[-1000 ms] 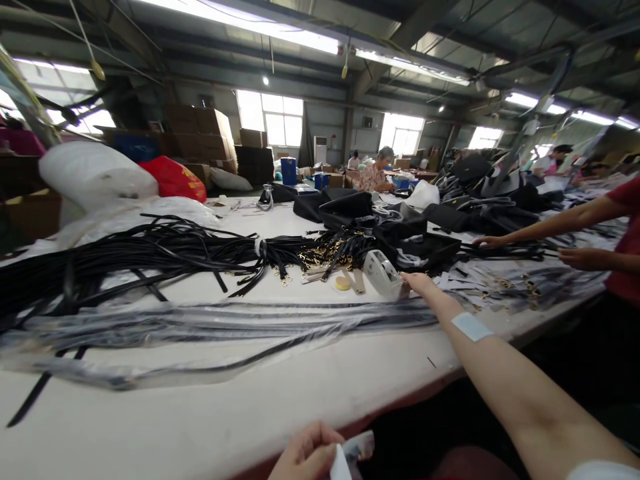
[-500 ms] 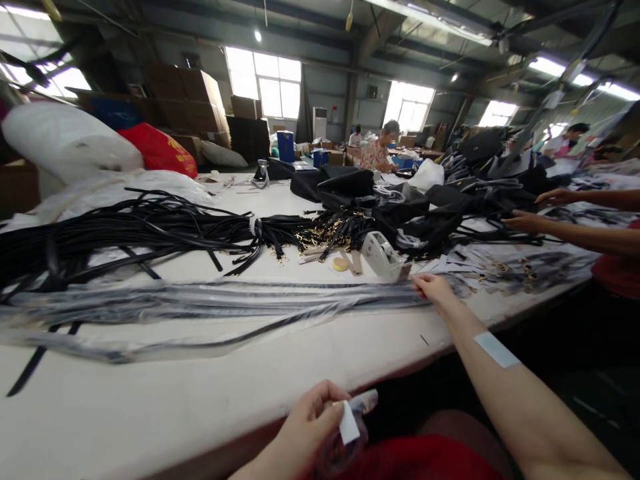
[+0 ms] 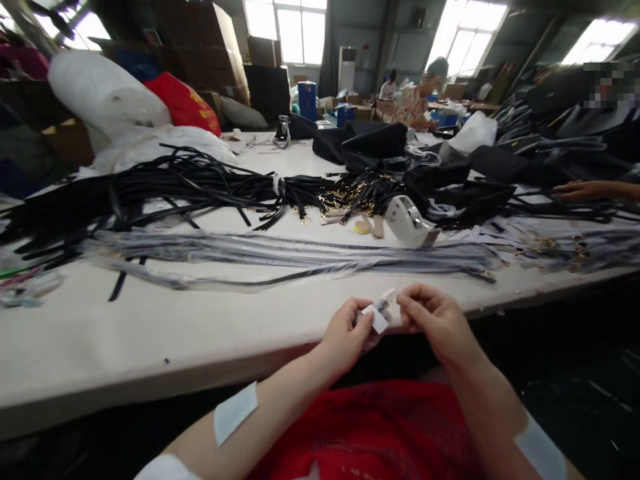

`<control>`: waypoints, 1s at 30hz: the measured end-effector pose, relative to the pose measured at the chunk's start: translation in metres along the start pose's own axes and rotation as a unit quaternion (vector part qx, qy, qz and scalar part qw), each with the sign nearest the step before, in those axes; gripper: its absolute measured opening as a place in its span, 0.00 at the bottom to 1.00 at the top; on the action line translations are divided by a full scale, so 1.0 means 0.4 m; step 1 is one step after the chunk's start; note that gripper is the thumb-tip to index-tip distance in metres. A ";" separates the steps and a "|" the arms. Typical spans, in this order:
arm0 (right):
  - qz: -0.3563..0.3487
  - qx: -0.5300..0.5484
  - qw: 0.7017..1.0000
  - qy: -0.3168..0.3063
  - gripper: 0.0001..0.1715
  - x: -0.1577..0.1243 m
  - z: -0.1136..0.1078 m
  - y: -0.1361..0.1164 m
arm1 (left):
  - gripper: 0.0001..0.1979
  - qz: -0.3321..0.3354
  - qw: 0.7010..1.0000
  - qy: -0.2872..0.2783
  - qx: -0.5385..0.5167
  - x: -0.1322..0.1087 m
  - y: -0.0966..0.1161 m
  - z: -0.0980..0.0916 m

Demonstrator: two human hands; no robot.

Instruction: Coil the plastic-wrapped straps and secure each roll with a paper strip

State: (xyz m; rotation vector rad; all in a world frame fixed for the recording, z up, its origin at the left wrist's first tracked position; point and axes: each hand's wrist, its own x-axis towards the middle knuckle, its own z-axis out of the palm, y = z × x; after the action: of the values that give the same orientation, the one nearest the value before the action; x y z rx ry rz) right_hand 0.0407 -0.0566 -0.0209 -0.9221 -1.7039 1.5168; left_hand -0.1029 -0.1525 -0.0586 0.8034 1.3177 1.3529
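Over the table's front edge, my left hand (image 3: 350, 333) is closed on a small clear plastic packet (image 3: 384, 303). A white tag (image 3: 376, 320) lies against that packet, under my left thumb. My right hand (image 3: 435, 320) is just to the right, its thumb and forefinger pinched together close to the packet's end; whatever is between them is too small to make out. Beyond both hands, long black straps in clear plastic sleeves (image 3: 300, 255) stretch across the table. A white tape dispenser (image 3: 406, 220) stands behind these sleeved straps.
Loose black straps (image 3: 200, 177) with gold clasps (image 3: 363, 193) are bundled farther back on the white table (image 3: 210, 327). A yellow tape roll (image 3: 361, 227) sits near the dispenser. Black bags (image 3: 375, 143) are piled behind. At the right, a co-worker's hand (image 3: 580, 191) reaches in.
My right hand has come back from beside the tape dispenser to the packet. My left hand has risen with the packet toward the table edge. The view has tilted downward.
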 end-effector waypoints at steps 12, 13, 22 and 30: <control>0.093 0.045 0.995 0.007 0.25 -0.081 0.086 0.104 | 0.18 0.068 0.996 0.050 -0.006 -0.016 -0.013 -0.015; 0.093 0.035 0.995 0.012 0.27 -0.082 0.091 0.105 | 0.18 0.070 0.996 0.052 -0.017 -0.017 -0.015 -0.013; 0.084 0.075 0.989 -0.092 0.22 -0.072 0.105 0.089 | 0.22 0.071 0.988 0.137 -0.033 -0.022 0.006 -0.017; 0.033 0.127 0.991 0.008 0.21 -0.066 0.142 0.094 | 0.12 0.239 0.958 0.109 0.118 -0.063 0.025 0.014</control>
State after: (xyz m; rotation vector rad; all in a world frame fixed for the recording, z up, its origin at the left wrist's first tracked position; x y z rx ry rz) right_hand 0.0093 -0.1058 -0.0648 -0.8608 -1.4387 1.7183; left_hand -0.0940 -0.1735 -0.0431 1.2215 1.5392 1.7190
